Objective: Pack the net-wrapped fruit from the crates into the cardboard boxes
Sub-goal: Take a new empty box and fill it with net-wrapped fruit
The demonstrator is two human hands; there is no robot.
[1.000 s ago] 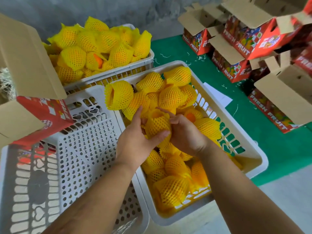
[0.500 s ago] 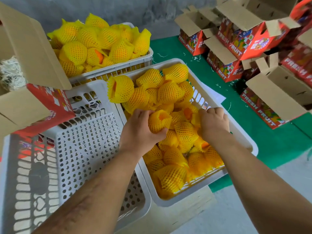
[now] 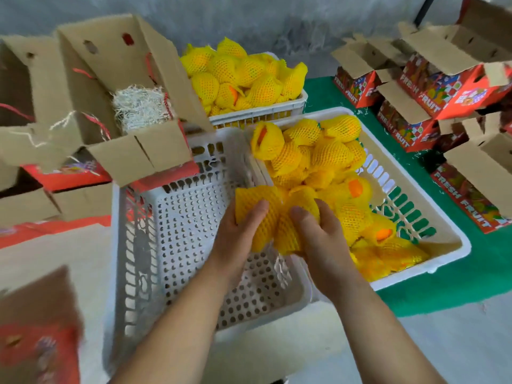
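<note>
Behind the work stands a grey wall, and on the green mat (image 3: 432, 286) below it sit two white crates of net-wrapped fruit (image 3: 318, 151), the near crate (image 3: 443, 245) and the far crate (image 3: 277, 106), with an empty crate (image 3: 166, 245) at the near crate's left edge. The left hand (image 3: 238, 231) and the right hand (image 3: 321, 234) each grip a netted fruit, held together over the rim between the empty and near crates. The open box (image 3: 133, 112) at the left shows only shredded paper and both crates look well filled, so the packing seems barely begun.
</note>
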